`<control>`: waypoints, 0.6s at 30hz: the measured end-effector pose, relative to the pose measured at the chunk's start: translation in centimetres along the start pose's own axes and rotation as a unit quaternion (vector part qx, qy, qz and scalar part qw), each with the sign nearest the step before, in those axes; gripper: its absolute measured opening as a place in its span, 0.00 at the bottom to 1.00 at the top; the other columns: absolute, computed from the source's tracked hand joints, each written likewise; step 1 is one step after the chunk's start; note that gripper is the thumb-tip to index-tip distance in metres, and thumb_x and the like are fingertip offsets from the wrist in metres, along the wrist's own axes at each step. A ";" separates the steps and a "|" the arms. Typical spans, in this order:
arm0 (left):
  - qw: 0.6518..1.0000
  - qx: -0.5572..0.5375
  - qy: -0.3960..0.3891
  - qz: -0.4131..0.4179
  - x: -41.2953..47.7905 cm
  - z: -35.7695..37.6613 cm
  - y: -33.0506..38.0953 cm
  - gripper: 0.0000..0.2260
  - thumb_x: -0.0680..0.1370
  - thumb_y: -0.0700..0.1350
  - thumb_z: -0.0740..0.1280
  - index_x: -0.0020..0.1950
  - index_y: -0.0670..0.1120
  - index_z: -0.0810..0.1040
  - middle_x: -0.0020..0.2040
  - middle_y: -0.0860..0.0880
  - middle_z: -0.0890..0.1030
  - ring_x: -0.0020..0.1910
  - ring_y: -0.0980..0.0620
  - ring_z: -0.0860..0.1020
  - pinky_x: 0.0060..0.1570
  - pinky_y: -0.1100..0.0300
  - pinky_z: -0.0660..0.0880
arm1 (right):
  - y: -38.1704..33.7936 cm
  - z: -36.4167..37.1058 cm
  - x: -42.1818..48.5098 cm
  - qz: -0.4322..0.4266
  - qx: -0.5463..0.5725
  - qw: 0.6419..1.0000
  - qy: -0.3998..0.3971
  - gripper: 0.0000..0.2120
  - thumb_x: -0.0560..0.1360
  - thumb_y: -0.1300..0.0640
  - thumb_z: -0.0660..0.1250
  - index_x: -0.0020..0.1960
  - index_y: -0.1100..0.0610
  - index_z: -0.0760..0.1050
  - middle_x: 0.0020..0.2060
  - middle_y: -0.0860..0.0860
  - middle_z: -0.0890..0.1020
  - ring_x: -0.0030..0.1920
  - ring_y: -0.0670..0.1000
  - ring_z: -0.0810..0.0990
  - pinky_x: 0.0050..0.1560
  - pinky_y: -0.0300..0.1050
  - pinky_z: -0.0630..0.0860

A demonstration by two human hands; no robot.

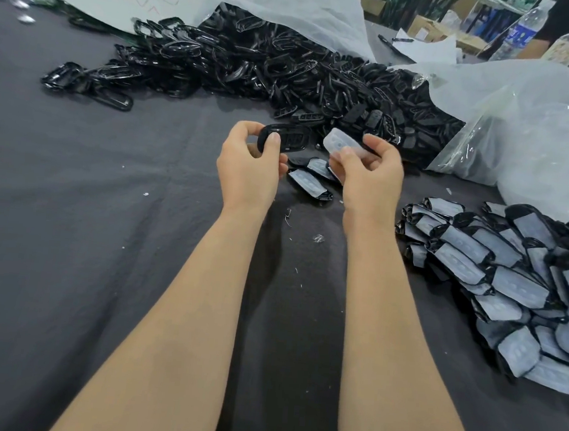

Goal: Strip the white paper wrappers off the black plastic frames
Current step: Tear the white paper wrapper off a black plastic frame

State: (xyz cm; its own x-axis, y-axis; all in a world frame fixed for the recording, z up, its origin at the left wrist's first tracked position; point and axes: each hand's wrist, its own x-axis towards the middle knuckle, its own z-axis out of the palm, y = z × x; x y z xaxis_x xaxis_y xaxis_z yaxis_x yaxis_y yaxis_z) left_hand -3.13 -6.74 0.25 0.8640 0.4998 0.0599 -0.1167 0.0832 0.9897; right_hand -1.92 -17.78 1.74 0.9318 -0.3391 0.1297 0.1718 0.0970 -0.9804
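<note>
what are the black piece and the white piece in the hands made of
The black frame looks like hard moulded plastic, glossy, with highlights on its rim. The white wrapper is thin, matte and slightly translucent: likely paper, though a soft film is possible.

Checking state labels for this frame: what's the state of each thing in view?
left hand: grips the black frame
black frame: bare, held above the cloth
right hand: pinches the white wrapper
white wrapper: off the frame, apart from it
two frames between the hands: wrapped, lying on the cloth
pile at right: wrapped, overlapping
far heap: bare frames, loose
clear bag: open, black parts spilling out
water bottle: upright
</note>
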 end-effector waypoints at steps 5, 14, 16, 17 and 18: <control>1.000 0.004 0.002 0.011 -0.1 0.0 -0.1 0.02 0.80 0.40 0.63 0.50 0.47 0.71 0.32 0.50 0.77 0.26 0.63 0.76 0.33 0.66 0.75 | 0.1 0.2 -0.2 0.048 0.028 0.998 -0.037 0.06 0.76 0.69 0.64 0.48 0.59 0.75 0.42 0.50 0.79 0.39 0.44 0.81 0.47 0.37 0.80; 1.000 0.012 0.001 0.021 -0.1 -0.1 -0.1 0.02 0.80 0.40 0.63 0.51 0.46 0.72 0.32 0.50 0.78 0.26 0.62 0.76 0.38 0.62 0.78 | -0.2 0.4 -0.6 0.077 0.077 0.993 -0.055 0.12 0.75 0.73 0.61 0.54 0.60 0.69 0.45 0.56 0.78 0.36 0.47 0.84 0.43 0.39 0.82; 1.000 0.014 -0.002 0.022 -0.1 -0.1 -0.1 0.02 0.80 0.41 0.63 0.51 0.46 0.72 0.32 0.50 0.78 0.27 0.63 0.76 0.38 0.62 0.78 | -0.3 0.4 -0.7 0.082 0.069 0.992 -0.068 0.16 0.74 0.74 0.60 0.56 0.58 0.70 0.45 0.55 0.78 0.35 0.47 0.83 0.43 0.39 0.81; 1.000 0.015 -0.004 0.021 -0.1 -0.1 -0.1 0.02 0.80 0.41 0.63 0.51 0.46 0.72 0.32 0.50 0.78 0.27 0.62 0.76 0.38 0.62 0.78 | -0.3 0.4 -0.6 0.080 0.054 0.993 -0.069 0.15 0.74 0.73 0.60 0.54 0.57 0.72 0.43 0.53 0.78 0.36 0.47 0.83 0.43 0.39 0.81; 1.000 0.016 -0.005 0.020 -0.1 -0.1 -0.1 0.02 0.80 0.41 0.63 0.52 0.46 0.72 0.33 0.50 0.78 0.27 0.62 0.76 0.38 0.62 0.78 | -0.3 0.3 -0.5 0.074 0.032 0.995 -0.065 0.12 0.75 0.71 0.61 0.51 0.56 0.75 0.40 0.51 0.78 0.37 0.47 0.81 0.44 0.40 0.80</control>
State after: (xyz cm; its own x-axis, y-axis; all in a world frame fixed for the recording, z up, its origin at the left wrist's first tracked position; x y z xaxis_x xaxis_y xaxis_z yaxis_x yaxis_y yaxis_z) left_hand -3.25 -6.76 0.12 0.8641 0.4930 0.1013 -0.1361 0.0350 0.9901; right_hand -2.34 -17.31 2.02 0.9810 -0.1940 0.0065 0.0455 0.1973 -0.9793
